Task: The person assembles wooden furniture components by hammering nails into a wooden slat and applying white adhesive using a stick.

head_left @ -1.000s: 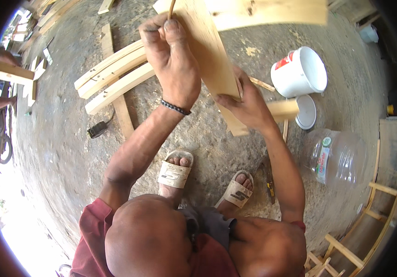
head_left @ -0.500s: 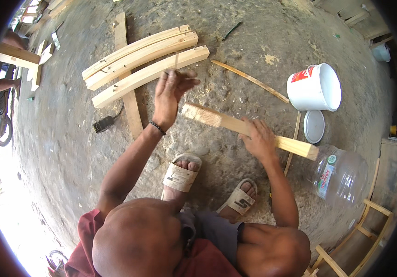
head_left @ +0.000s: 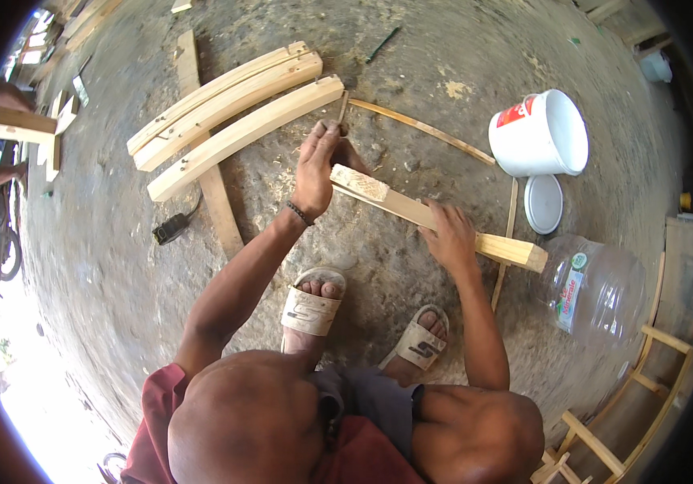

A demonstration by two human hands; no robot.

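A squatting worker's right hand (head_left: 449, 235) presses flat, fingers spread, mid-length on a wooden bar (head_left: 435, 218) beside the white bucket (head_left: 541, 134). The left hand (head_left: 316, 165), fingers pinched around a thin stick (head_left: 342, 109), works at the bar's raised end. The timber looks stiff and light, best gripped mid-length.

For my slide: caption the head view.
Left hand holds a thin stick upright while right hand steadies a wooden bar.

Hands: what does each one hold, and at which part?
Left hand pinches a thin stick at its lower end. Right hand presses on the wooden bar near its middle.
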